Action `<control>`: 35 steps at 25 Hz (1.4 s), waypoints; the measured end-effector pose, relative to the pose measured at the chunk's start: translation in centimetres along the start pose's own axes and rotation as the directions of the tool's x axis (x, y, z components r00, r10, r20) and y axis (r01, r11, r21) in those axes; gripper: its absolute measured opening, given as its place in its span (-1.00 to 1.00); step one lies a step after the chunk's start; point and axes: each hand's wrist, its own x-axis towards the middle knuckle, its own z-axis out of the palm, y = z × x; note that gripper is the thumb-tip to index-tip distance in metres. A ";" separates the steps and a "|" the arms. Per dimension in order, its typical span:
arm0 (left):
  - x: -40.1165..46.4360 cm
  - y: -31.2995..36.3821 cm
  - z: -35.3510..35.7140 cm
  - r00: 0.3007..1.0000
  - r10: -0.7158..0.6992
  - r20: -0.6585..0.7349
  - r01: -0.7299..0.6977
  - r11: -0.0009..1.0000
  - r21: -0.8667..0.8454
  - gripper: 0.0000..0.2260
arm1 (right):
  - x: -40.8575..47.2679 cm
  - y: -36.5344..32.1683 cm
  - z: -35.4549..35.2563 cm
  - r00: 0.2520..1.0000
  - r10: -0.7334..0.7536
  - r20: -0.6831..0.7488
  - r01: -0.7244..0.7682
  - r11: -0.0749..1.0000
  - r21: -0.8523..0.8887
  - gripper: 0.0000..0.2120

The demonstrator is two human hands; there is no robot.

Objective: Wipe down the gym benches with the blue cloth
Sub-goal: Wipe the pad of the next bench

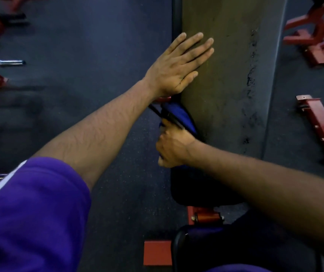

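Right at the left edge of the one long bench pad [222,75], the left hand [177,65] lies flat with its fingers [196,44] straight and close together. Just below it, the right hand [172,148] grips the one blue cloth [178,116] against that same edge. Dark floor [98,55] lies open on both sides, with red frames [314,42] farther out.

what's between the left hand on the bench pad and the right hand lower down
In the head view, the bunched blue cloth fills that gap, gripped by the right hand against the bench pad's left edge, just below the flat left hand.
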 end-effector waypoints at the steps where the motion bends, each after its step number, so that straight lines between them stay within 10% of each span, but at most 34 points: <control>1: -0.2 0.0 0.1 1.000 -0.003 -0.008 0.003 1.000 0.003 -0.49 | -0.5 -2.0 1.0 0.998 -0.040 0.048 0.040 0.999 0.003 -0.55; 10: -0.1 0.4 0.0 1.000 -0.009 -0.023 0.009 1.000 -0.002 -0.49 | 1.1 2.2 -1.4 0.996 0.077 -0.052 -0.076 0.997 0.015 -0.57; 15: -0.1 0.5 -0.6 1.000 -0.028 0.013 0.028 1.000 0.000 -0.49 | -1.8 -3.9 0.8 0.989 -0.071 0.131 0.057 0.993 0.108 -0.63; 18: -1.8 2.8 -0.2 0.984 0.157 0.089 -0.156 0.988 -0.014 -0.50 | -1.0 -3.3 0.4 0.992 -0.038 0.118 0.018 0.986 0.166 -0.66; 26: -3.6 6.6 0.6 0.997 0.035 0.065 -0.036 0.999 0.001 -0.47 | -4.3 -13.0 7.2 0.926 -0.317 0.203 0.341 0.935 -0.097 -0.67; 35: -3.6 6.8 0.9 1.000 0.014 0.026 -0.014 1.000 -0.020 -0.46 | -1.0 -6.7 2.6 0.977 -0.129 0.171 0.165 0.962 -0.218 -0.64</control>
